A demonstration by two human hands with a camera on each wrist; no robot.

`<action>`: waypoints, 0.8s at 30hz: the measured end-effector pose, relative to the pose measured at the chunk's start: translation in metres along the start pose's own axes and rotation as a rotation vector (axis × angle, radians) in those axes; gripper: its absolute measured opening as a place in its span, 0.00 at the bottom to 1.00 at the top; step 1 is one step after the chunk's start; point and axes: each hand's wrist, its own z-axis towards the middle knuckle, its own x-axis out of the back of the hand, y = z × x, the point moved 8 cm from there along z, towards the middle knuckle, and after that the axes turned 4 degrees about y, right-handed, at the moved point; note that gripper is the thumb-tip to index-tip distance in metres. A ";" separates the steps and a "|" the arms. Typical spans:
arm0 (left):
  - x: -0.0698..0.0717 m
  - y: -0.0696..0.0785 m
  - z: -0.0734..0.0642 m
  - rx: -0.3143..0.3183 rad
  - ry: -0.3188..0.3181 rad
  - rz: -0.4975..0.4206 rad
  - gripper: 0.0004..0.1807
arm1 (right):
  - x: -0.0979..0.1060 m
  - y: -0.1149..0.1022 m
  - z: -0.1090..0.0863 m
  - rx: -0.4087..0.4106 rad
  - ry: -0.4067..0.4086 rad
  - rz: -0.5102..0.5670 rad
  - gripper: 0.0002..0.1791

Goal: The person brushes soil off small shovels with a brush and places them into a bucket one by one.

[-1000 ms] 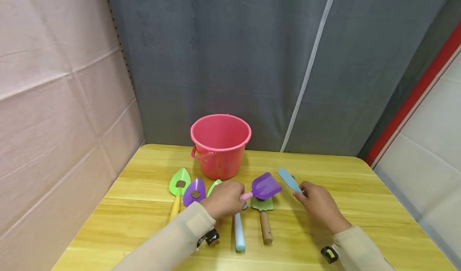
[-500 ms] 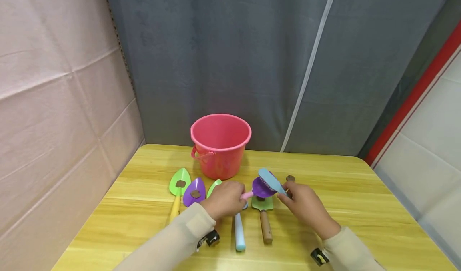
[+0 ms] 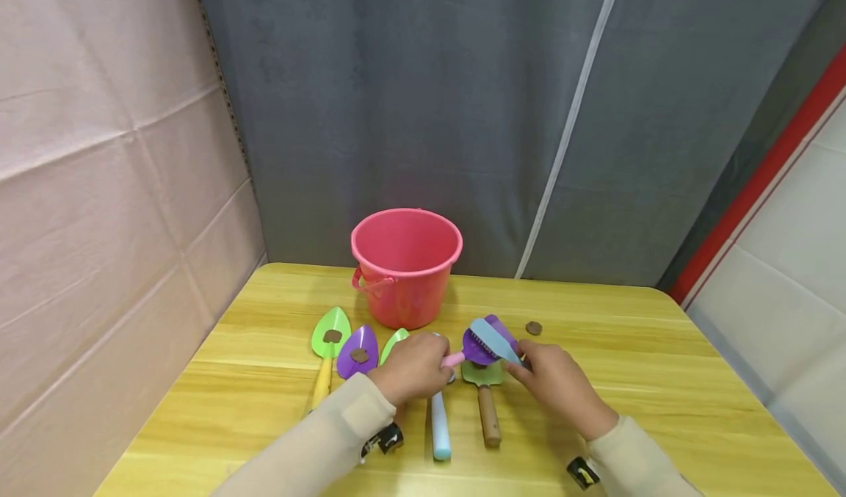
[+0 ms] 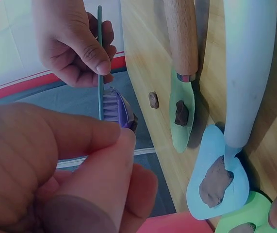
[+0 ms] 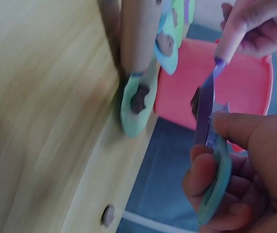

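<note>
My left hand (image 3: 411, 365) grips the pink handle (image 4: 99, 179) of a toy shovel with a purple blade (image 3: 471, 349), held above the table. My right hand (image 3: 558, 387) pinches a light blue brush (image 3: 496, 341), its bristles (image 4: 110, 108) against the upper face of that blade. A brown lump (image 5: 195, 103) sticks to the blade's other side in the right wrist view. Below the shovel lies a green spade (image 3: 479, 374) with a wooden handle, a brown lump on it. To its left is a blue trowel (image 4: 196, 194) with a pale blue handle, bearing another lump.
A pink bucket (image 3: 406, 299) stands at the back of the wooden table. At left lie a green trowel (image 3: 330, 324) with a yellow handle, a purple trowel (image 3: 350, 346) and a partly hidden green one (image 3: 396, 338). One brown lump (image 3: 533, 328) rests on the tabletop at right.
My right hand has brought the brush leftward from beside the shovel onto its purple blade, uncovering the loose brown lump. My left hand and the shovel have stayed almost still.
</note>
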 end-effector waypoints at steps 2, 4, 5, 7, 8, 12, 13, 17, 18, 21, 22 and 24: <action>0.000 0.000 0.000 -0.011 0.005 0.010 0.07 | 0.003 0.007 0.001 -0.006 0.012 0.002 0.10; 0.000 0.000 -0.001 -0.017 0.009 0.014 0.06 | 0.006 0.015 0.002 -0.021 0.024 0.003 0.09; 0.000 -0.001 0.000 -0.018 0.008 0.015 0.06 | 0.008 0.019 0.003 -0.029 0.033 0.000 0.08; -0.001 -0.002 0.000 -0.017 0.006 0.015 0.06 | 0.011 0.026 0.003 -0.044 0.050 -0.008 0.08; -0.002 -0.003 0.000 -0.015 0.005 0.014 0.06 | 0.012 0.028 0.004 -0.055 0.059 -0.014 0.08; -0.003 -0.004 0.001 -0.013 0.008 0.009 0.07 | 0.013 0.030 0.003 -0.065 0.091 -0.016 0.08; -0.003 -0.004 0.001 -0.014 0.009 0.007 0.07 | 0.012 0.027 0.003 -0.059 0.095 -0.011 0.08; -0.002 -0.002 0.000 -0.026 0.019 0.006 0.07 | 0.008 0.007 0.001 -0.012 0.081 0.005 0.08; -0.001 -0.001 0.000 -0.026 0.019 0.003 0.07 | 0.007 0.002 0.001 0.004 0.072 0.010 0.09; -0.001 0.000 0.000 -0.020 0.014 -0.007 0.07 | 0.003 -0.012 -0.001 0.038 0.042 0.015 0.10; -0.001 0.000 0.000 -0.014 0.009 -0.010 0.07 | 0.002 -0.015 -0.002 0.043 0.035 0.016 0.10; -0.001 -0.001 0.000 0.006 -0.004 -0.021 0.07 | 0.000 -0.017 -0.002 0.040 0.021 0.011 0.10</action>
